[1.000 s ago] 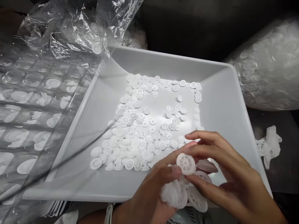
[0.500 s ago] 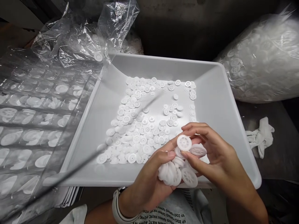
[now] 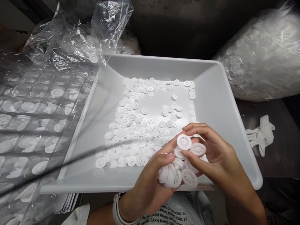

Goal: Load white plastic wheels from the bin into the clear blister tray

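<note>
Held discs: a loose clutch of white spoked discs (image 3: pixel 184 142), round, thin, hub in the middle, openings between spokes; a finely toothed edge shows on at least one.
Finish: milky, slightly translucent plastic, matte to soft sheen; the topmost lies nearly face-on, others tilted, several overlapping like shingles at lower left of the clutch.
Where: above the near edge of the tub (image 3: pixel 161 67), right of its middle, toward the near right corner.
Left hand: left hand (image 3: pixel 153 178) cupped under and around the clutch, thumb laid over the pile.
Right hand: right hand (image 3: pixel 213 156) curved round the other side, thumb at the topmost disc's lower edge, fingers bent behind.
Tub: pale grey, smooth sloping walls, rolled rim, rounded corners.
Tub floor: many loose discs (image 3: pixel 131 161), thickest along left and near edges, thinner by the far edge, a small cluster right of middle.
Left of tub: clear moulded tray (image 3: pixel 38 90), glossy, rows of pockets, many with white pieces.
Far left corner: crinkled clear film (image 3: pixel 110 22), sharp highlights.
Right of tub: bulging clear bag (image 3: pixel 264 56) packed with discs; limp, crumpled white cloth-like piece (image 3: pixel 262 134) nearer.
</note>
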